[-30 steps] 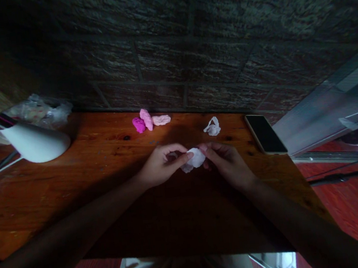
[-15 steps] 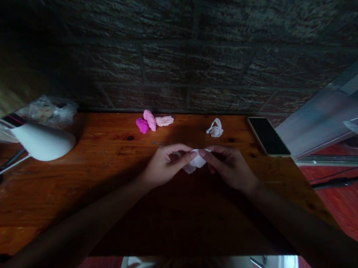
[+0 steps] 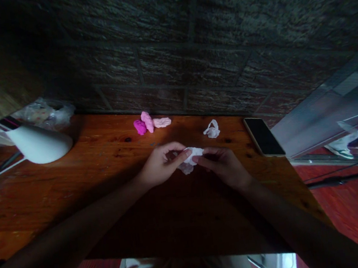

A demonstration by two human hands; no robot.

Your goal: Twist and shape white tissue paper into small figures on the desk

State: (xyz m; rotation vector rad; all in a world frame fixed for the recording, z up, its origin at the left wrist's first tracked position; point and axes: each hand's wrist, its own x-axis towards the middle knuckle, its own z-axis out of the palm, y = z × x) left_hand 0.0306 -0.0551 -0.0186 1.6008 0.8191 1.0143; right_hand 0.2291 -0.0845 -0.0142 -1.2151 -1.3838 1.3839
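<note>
Over the middle of the wooden table (image 3: 76, 199), my left hand (image 3: 163, 164) and my right hand (image 3: 224, 165) meet, both pinched on one small white crumpled piece (image 3: 191, 158), paper or soft material. My left thumb and forefinger grip its left side. My right fingertips hold its right side. Beyond the hands, near the wall, lie three pink lumps (image 3: 148, 122) in a row and another white crumpled scrap (image 3: 211, 130).
A dark phone (image 3: 262, 136) lies face up at the table's right edge. A white lamp head (image 3: 38, 144) sits at the left, with clear plastic wrapping (image 3: 44, 111) behind it. A dark brick-patterned wall rises right behind the table. Red floor shows on the right.
The white piece looks smaller and more squeezed between my fingers, and my right fingertips have moved a little left onto it. The view has shifted slightly.
</note>
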